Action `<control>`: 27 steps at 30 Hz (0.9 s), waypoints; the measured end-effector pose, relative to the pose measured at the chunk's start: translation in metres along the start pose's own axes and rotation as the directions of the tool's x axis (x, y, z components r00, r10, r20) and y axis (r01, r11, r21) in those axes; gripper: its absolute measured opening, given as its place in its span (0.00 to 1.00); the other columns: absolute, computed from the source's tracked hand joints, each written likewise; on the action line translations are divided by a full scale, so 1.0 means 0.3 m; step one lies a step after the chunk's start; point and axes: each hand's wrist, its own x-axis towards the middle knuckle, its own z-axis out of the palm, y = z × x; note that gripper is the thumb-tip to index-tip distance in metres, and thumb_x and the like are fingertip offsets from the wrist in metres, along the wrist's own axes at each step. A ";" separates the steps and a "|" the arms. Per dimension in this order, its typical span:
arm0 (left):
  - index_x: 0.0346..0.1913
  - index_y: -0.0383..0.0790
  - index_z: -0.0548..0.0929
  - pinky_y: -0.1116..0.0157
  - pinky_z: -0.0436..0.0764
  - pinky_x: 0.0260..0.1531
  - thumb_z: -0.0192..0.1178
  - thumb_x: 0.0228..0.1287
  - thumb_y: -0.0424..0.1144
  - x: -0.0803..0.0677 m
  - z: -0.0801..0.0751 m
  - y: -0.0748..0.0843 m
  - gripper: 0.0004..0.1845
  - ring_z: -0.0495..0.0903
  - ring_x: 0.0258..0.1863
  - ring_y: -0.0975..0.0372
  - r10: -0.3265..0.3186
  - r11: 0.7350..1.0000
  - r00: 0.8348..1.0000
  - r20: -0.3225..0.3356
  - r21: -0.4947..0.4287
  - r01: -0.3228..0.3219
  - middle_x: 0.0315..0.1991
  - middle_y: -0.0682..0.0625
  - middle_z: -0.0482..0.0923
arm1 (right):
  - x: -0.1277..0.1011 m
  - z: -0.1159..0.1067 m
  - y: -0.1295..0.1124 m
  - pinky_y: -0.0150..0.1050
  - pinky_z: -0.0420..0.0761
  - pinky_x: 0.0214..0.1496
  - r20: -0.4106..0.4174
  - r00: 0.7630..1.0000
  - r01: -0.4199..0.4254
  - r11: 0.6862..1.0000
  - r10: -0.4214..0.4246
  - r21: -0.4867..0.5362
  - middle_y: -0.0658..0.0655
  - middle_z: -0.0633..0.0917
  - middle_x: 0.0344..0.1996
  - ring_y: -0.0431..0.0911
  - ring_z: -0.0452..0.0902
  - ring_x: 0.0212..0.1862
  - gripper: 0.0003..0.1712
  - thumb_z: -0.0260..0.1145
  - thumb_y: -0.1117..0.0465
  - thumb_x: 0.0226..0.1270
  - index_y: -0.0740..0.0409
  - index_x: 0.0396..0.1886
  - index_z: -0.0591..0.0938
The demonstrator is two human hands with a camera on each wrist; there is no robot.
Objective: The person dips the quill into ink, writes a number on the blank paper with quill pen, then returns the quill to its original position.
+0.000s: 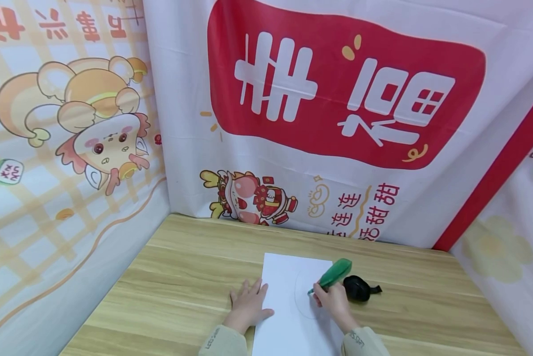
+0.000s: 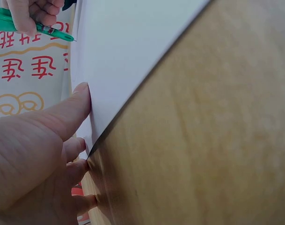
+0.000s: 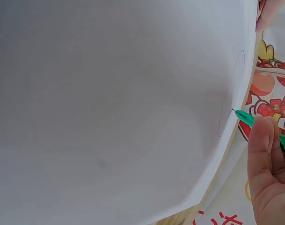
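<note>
A white sheet of paper [image 1: 280, 306] lies on the wooden table, with a thin curved line drawn on its right part. My right hand [image 1: 335, 302] pinches a green pen [image 1: 336, 273] with a wide, leaf-like upper end. In the right wrist view the pen's fine tip [image 3: 236, 111] is at the paper, inside the long thin loop. My left hand [image 1: 247, 304] rests with spread fingers on the paper's left edge. In the left wrist view its thumb [image 2: 79, 105] lies on the sheet, while other fingers touch the edge and the wood.
A black rounded object [image 1: 357, 288] with a short tab sits just right of my right hand. The wooden table [image 1: 182, 277] ends at the back against a white printed cloth [image 1: 182, 148]. More printed cloth hangs on the left and right sides.
</note>
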 end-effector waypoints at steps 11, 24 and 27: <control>0.64 0.37 0.68 0.30 0.42 0.54 0.62 0.55 0.52 -0.001 0.008 0.002 0.36 0.49 0.65 0.37 -0.002 1.000 1.000 -0.024 0.007 0.002 0.67 0.39 0.58 | -0.003 0.015 -0.013 0.34 0.77 0.22 0.015 1.000 0.012 1.000 -0.011 -0.024 0.52 0.77 0.16 0.43 0.73 0.19 0.05 0.57 0.69 0.62 0.64 0.27 0.76; 0.64 0.38 0.67 0.31 0.40 0.54 0.62 0.55 0.53 0.005 0.016 -0.006 0.37 0.47 0.65 0.37 -0.016 1.000 1.000 -0.016 0.001 0.016 0.67 0.40 0.57 | -0.013 0.034 -0.034 0.35 0.77 0.23 0.041 0.999 0.009 1.000 -0.009 -0.015 0.52 0.77 0.16 0.43 0.73 0.19 0.04 0.57 0.69 0.62 0.64 0.28 0.75; 0.64 0.38 0.67 0.31 0.40 0.54 0.62 0.55 0.53 0.003 0.015 -0.005 0.37 0.47 0.65 0.37 -0.017 1.000 1.000 -0.015 0.002 0.017 0.67 0.40 0.57 | -0.014 0.038 -0.033 0.35 0.77 0.23 0.048 0.999 0.007 1.000 -0.007 -0.006 0.52 0.77 0.16 0.43 0.73 0.20 0.04 0.57 0.69 0.62 0.64 0.28 0.75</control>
